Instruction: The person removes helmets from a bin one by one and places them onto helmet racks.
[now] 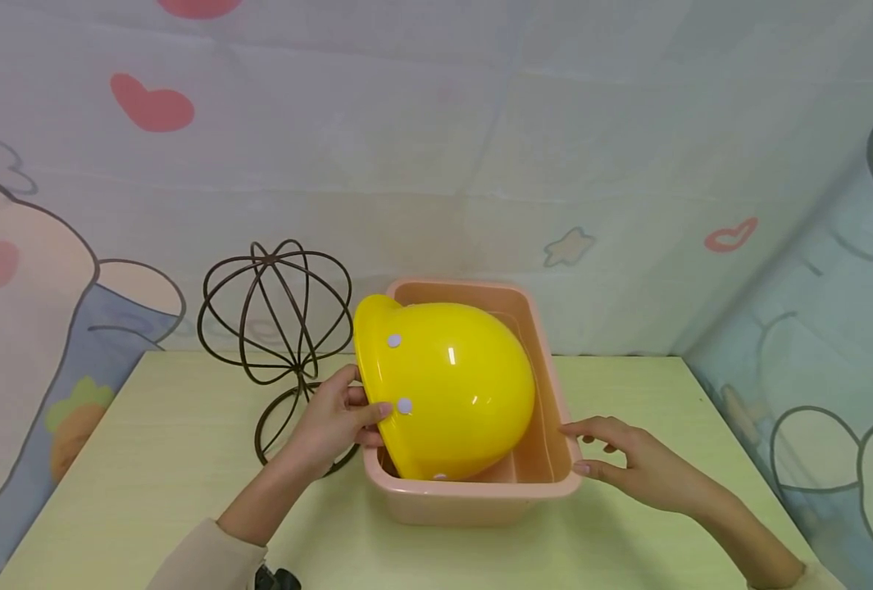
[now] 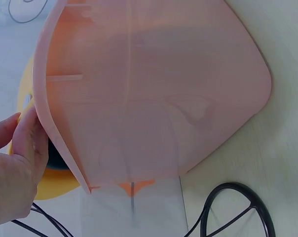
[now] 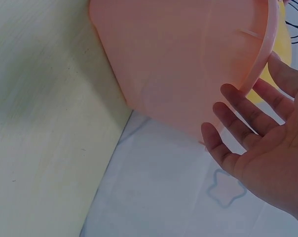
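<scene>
A glossy yellow hard hat (image 1: 466,377) with pale round studs lies tilted on its side in a pink plastic bin (image 1: 480,490), its brim toward the left. My left hand (image 1: 336,422) pinches the brim at the bin's left side, thumb on the outer face and fingers behind the edge. In the left wrist view, the hat's dark inside shows past the fingers (image 2: 34,140). At the bin's right rim, my right hand (image 1: 646,467) touches with its fingertips; the right wrist view shows its fingers (image 3: 247,116) spread and loosely bent beside the bin wall.
A dark wire stand (image 1: 299,370) with a round cage top stands left of the bin, close behind my left hand. The pale wooden table (image 1: 628,541) ends at a cloth backdrop (image 1: 436,164) printed with cartoons. Another stretch of cloth (image 1: 812,328) borders the right side.
</scene>
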`<state>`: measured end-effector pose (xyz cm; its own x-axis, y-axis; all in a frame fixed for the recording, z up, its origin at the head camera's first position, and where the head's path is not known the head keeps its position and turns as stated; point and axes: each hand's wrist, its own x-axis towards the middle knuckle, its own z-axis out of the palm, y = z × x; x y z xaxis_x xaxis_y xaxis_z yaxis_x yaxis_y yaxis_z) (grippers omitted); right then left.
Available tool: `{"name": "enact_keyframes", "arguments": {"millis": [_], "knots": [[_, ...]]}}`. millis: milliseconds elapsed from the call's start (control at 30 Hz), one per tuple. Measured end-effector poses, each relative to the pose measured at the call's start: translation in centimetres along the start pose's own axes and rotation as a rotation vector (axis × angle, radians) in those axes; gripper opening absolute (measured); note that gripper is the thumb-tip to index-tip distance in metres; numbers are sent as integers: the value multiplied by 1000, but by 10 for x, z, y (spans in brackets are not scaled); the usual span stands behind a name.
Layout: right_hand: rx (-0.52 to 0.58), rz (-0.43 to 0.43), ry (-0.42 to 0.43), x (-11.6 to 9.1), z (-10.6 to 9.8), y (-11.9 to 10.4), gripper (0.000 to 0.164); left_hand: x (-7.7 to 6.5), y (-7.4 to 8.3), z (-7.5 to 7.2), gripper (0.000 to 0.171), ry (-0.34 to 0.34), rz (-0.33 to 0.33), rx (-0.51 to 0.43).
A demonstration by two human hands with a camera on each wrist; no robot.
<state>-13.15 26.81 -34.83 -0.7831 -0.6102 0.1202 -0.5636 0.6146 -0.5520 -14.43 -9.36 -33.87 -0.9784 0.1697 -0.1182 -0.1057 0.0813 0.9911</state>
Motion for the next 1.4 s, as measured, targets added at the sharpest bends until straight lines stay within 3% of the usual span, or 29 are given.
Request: {"name": "enact_keyframes", "arguments": {"millis": [233,700,1400], "knots": [[6,-34,1,0,0,-1,39,0,-1,0,38,-6,15,-22],[3,-14,-2,2,0,-1,39,-3,2,5,34,13,23,-64],[-4,39,-10,2,1,-1,40,-14,18,8,36,17,122,-100]]}}
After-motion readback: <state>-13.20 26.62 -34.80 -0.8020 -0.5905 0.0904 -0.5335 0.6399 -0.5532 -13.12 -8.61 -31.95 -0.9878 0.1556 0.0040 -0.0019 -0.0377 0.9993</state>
